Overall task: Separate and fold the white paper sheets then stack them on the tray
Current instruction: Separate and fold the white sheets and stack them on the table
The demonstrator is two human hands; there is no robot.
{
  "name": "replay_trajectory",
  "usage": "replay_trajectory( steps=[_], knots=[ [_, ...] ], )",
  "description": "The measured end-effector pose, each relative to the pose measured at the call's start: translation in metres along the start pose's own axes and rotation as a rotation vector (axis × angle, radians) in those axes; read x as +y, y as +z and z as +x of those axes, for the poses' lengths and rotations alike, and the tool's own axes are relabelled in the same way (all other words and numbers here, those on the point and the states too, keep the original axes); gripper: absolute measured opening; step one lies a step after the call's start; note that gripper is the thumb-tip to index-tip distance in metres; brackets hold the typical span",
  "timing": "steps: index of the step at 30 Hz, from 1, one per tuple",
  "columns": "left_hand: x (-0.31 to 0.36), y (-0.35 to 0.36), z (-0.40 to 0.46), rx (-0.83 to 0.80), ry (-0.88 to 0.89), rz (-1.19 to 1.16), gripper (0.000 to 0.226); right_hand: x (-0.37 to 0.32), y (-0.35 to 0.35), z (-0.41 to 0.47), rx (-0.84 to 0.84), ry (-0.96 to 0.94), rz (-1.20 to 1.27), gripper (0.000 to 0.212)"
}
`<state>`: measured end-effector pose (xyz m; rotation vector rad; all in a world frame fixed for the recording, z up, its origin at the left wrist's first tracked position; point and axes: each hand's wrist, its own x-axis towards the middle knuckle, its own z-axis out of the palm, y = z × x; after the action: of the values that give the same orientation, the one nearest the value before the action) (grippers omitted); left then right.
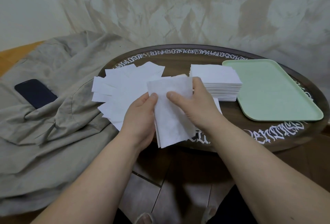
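Clearly the separating step is in hand: at the middle of the frame the left hand (141, 116) and the right hand (192, 102) both pinch a white sheet (171, 109), thumbs on top, holding it up above the near edge of the round table (285, 134). Next, I judge, the layers need peeling apart at an edge, then a fold. Loose sheets (125, 84) fan out left of centre; a neat stack (217, 81) sits just beside the green tray (275, 90) at right, its edge apparently on the rim. How many layers the held sheet has is hard to tell, and the fingers behind it are hidden.
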<state>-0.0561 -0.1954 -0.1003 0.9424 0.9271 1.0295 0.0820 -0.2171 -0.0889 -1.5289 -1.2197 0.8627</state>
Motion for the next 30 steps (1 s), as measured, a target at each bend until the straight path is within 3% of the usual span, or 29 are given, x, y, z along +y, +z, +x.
replay_trajectory(
  steps=[2,5,7,9,14,18,21,30],
  knots=[
    [0.005,0.001,0.001,0.018,-0.039,-0.167,0.033,0.002,-0.004,-0.002,-0.170,0.112,0.091,0.044],
    [0.011,-0.001,0.005,0.089,-0.023,-0.259,0.029,0.011,-0.015,-0.005,-0.409,0.231,-0.038,0.024],
    [0.015,-0.005,0.008,0.173,0.030,-0.099,0.014,0.010,-0.027,-0.004,-0.357,0.257,-0.037,0.018],
    [0.016,-0.009,0.011,0.219,0.052,0.100,0.013,0.006,-0.044,-0.002,-0.217,0.276,0.090,0.017],
    [-0.004,0.009,0.018,0.159,-0.024,0.296,0.005,0.008,-0.083,0.005,0.023,0.331,0.378,0.019],
    [-0.023,0.032,0.022,0.216,-0.078,0.219,0.008,0.027,-0.094,0.007,0.034,0.362,0.270,0.048],
    [-0.033,0.035,0.025,0.277,-0.067,0.337,0.010,0.042,-0.098,0.013,0.148,0.347,0.173,0.066],
    [-0.039,0.008,0.024,0.256,0.052,0.760,0.015,0.066,-0.093,0.010,0.030,0.269,-0.177,0.059]
  ],
)
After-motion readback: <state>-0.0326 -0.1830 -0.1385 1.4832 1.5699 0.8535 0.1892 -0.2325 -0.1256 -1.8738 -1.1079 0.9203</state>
